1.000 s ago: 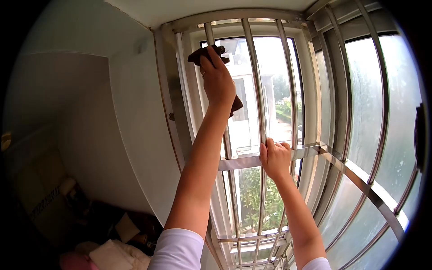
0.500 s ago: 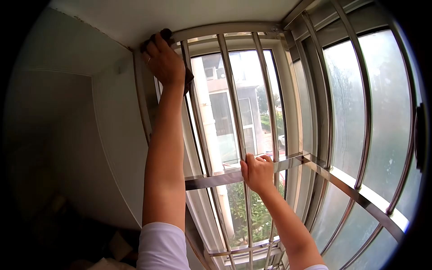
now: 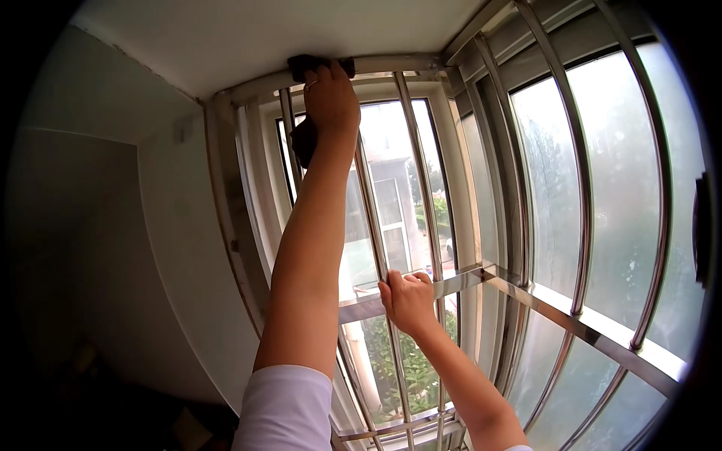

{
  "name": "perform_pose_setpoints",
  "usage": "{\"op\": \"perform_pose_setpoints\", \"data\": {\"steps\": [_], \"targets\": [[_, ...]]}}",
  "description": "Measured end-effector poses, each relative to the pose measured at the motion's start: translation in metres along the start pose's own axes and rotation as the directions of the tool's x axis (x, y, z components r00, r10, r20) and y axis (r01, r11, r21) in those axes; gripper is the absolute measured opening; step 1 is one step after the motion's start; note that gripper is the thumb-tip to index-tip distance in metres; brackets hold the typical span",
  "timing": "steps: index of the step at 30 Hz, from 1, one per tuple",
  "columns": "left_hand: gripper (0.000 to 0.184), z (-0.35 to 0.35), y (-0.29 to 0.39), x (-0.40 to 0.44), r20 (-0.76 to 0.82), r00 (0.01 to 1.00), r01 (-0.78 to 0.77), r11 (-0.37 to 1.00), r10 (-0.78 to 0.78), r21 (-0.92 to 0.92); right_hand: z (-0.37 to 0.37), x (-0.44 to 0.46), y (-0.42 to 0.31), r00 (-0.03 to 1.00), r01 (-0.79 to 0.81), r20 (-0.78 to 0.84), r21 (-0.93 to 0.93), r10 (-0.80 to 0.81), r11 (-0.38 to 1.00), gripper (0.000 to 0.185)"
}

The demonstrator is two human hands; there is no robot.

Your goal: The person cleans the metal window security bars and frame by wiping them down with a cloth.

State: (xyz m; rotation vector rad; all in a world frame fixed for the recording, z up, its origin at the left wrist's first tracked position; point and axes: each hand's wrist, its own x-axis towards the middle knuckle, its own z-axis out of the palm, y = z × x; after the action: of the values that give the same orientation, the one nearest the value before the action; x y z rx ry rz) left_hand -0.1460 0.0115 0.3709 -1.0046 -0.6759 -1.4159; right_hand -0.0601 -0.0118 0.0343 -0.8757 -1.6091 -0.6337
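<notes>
My left hand point(image 3: 332, 98) is raised high, its fingers closed on a dark cloth point(image 3: 303, 139) pressed against the top rail point(image 3: 380, 65) of the metal window grille. Part of the cloth hangs below the hand, in front of a bar. Lower down, my right hand point(image 3: 411, 302) grips the horizontal crossbar point(image 3: 457, 283) beside a vertical bar point(image 3: 373, 214). Its fingertips are partly hidden behind the crossbar.
Close above the top rail is the ceiling point(image 3: 173, 37). A pale wall point(image 3: 173, 218) stands to the left. More bars point(image 3: 577, 195) run along frosted panes point(image 3: 620, 150) on the right. Beyond the window are a building and green plants point(image 3: 376, 368).
My left hand has moved the cloth rightward along the top rail, away from the left corner. My right hand keeps its grip on the crossbar while the view shifts slightly.
</notes>
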Motion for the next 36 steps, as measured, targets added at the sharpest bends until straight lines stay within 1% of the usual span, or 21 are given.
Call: {"op": "perform_pose_setpoints", "data": {"steps": [2, 4, 5, 6, 8, 9, 10, 16, 18, 20, 22, 24, 26, 28, 29, 30, 32, 33, 34, 35, 36], "targets": [[0.037, 0.007, 0.014, -0.002, -0.049, 0.998, -0.035, 0.998, 0.033, -0.055, -0.001, -0.001, 0.001, 1.000, -0.008, 0.014, 0.004, 0.007, 1.000, 0.015], [0.038, 0.011, 0.026, -0.004, -0.120, 0.990, -0.079, 0.997, 0.078, -0.002, -0.007, 0.001, -0.001, 0.999, 0.027, 0.021, 0.032, -0.028, 0.999, 0.017], [0.039, 0.012, 0.029, -0.003, -0.091, 0.994, -0.062, 0.998, 0.062, 0.003, -0.014, -0.003, -0.002, 0.991, -0.029, 0.128, 0.022, 0.026, 0.999, 0.021], [0.039, 0.012, 0.031, -0.004, -0.092, 0.994, -0.058, 0.998, 0.057, -0.009, -0.017, -0.006, -0.003, 0.991, -0.034, 0.127, 0.010, 0.032, 0.999, 0.021], [0.041, 0.010, 0.035, -0.005, -0.051, 0.994, -0.099, 0.994, 0.097, -0.047, -0.024, -0.018, -0.001, 0.999, 0.049, -0.004, 0.090, -0.049, 0.995, 0.030], [0.040, 0.009, 0.039, -0.007, -0.019, 0.993, -0.113, 0.991, 0.112, -0.072, -0.032, -0.025, -0.001, 0.999, 0.017, 0.042, 0.107, -0.022, 0.994, 0.040], [0.040, 0.012, 0.046, -0.008, -0.022, 0.994, -0.105, 0.990, 0.103, -0.090, -0.043, -0.032, -0.003, 0.999, 0.019, 0.029, 0.078, -0.021, 0.997, 0.042], [0.036, 0.032, 0.095, -0.008, 0.047, 0.987, -0.148, 0.985, 0.152, -0.086, -0.140, -0.061, -0.016, 0.991, -0.072, -0.116, -0.003, 0.071, 0.997, 0.032], [0.034, 0.040, 0.108, -0.003, 0.015, 0.990, -0.133, 0.978, 0.138, -0.162, -0.171, -0.071, -0.023, 0.985, -0.117, -0.135, -0.051, 0.110, 0.992, 0.030], [0.033, 0.044, 0.121, 0.002, 0.077, 0.987, -0.114, 0.959, 0.138, -0.258, -0.197, -0.079, -0.032, 0.978, -0.137, -0.172, -0.093, 0.120, 0.986, 0.027], [0.025, 0.041, 0.133, 0.009, 0.010, 0.993, -0.109, 0.946, 0.118, -0.307, -0.216, -0.087, -0.038, 0.978, -0.147, -0.176, -0.193, 0.113, 0.970, 0.026], [0.018, 0.037, 0.139, 0.014, 0.227, 0.970, -0.010, 0.943, 0.091, -0.333, -0.233, -0.094, -0.043, 0.977, -0.145, -0.193, -0.272, 0.094, 0.951, 0.025], [0.011, 0.032, 0.144, 0.016, 0.144, 0.989, 0.019, 0.920, 0.041, -0.391, -0.248, -0.103, -0.048, 0.975, -0.147, -0.211, -0.409, 0.063, 0.900, 0.025], [0.017, 0.017, 0.151, 0.019, 0.270, 0.920, 0.390, 0.715, -0.283, -0.580, -0.263, -0.112, -0.046, 0.976, -0.134, -0.217, -0.545, 0.014, 0.828, 0.025], [0.025, 0.016, 0.159, 0.019, 0.158, 0.906, 0.401, 0.677, -0.393, -0.617, -0.269, -0.114, -0.042, 0.973, -0.140, -0.229, -0.573, 0.006, 0.808, 0.026], [0.025, 0.020, 0.170, 0.018, 0.160, 0.902, 0.407, 0.669, -0.401, -0.622, -0.274, -0.116, -0.038, 0.971, -0.145, -0.239, -0.600, -0.003, 0.787, 0.027], [0.031, 0.028, 0.190, 0.021, 0.013, 0.884, 0.340, 0.625, -0.467, -0.703, -0.278, -0.119, -0.028, 0.976, -0.146, -0.217, -0.645, 0.004, 0.750, 0.028], [0.024, 0.021, 0.199, 0.022, 0.016, 0.850, 0.397, 0.620, -0.527, -0.677, -0.275, -0.121, -0.023, 0.983, -0.118, -0.181, -0.714, -0.019, 0.690, 0.028], [0.024, 0.021, 0.202, 0.021, 0.017, 0.843, 0.407, 0.616, -0.538, -0.675, -0.272, -0.124, -0.015, 0.989, -0.085, -0.140, -0.777, -0.039, 0.624, 0.028], [0.020, 0.023, 0.203, 0.020, 0.191, 0.894, 0.439, 0.707, -0.405, -0.554, -0.271, -0.130, 0.000, 0.995, -0.035, -0.085, -0.763, -0.047, 0.646, 0.029], [0.016, 0.024, 0.203, 0.018, 0.376, 0.886, 0.427, 0.795, -0.272, -0.432, -0.267, -0.132, 0.005, 0.996, -0.025, -0.076, -0.768, -0.053, 0.640, 0.029]]}}
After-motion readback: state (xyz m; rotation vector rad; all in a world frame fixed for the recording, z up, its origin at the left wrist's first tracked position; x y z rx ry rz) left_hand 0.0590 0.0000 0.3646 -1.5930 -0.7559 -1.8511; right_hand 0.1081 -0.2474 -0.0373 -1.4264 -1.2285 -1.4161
